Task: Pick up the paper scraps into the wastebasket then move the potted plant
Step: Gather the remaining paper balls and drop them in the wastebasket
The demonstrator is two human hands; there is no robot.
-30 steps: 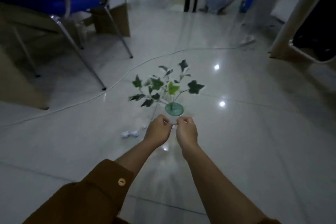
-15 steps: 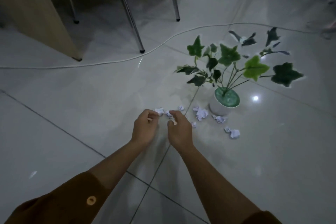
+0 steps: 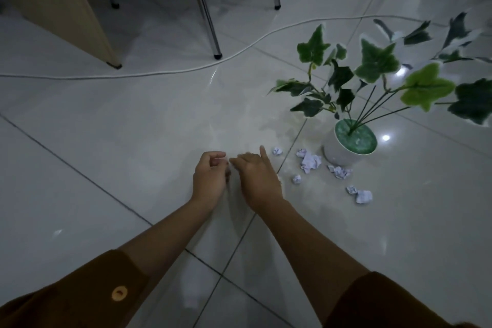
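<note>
A person's two hands meet low over a glossy tiled floor (image 3: 111, 146). The left hand (image 3: 210, 181) is curled, fingers bent toward the thumb; whether it grips anything cannot be told. The right hand (image 3: 257, 178), touching it, is loosely closed with one finger raised, and its contents are also unclear. To their right, seven crumpled paper scraps (image 3: 310, 162) lie scattered on the floor, the nearest just beside the right hand. One potted plant (image 3: 348, 146), ivy-leaved in a white pot, stands upright just beyond them. Three metal chair legs (image 3: 206, 13) and one white cable (image 3: 165, 73) cross the background.
</note>
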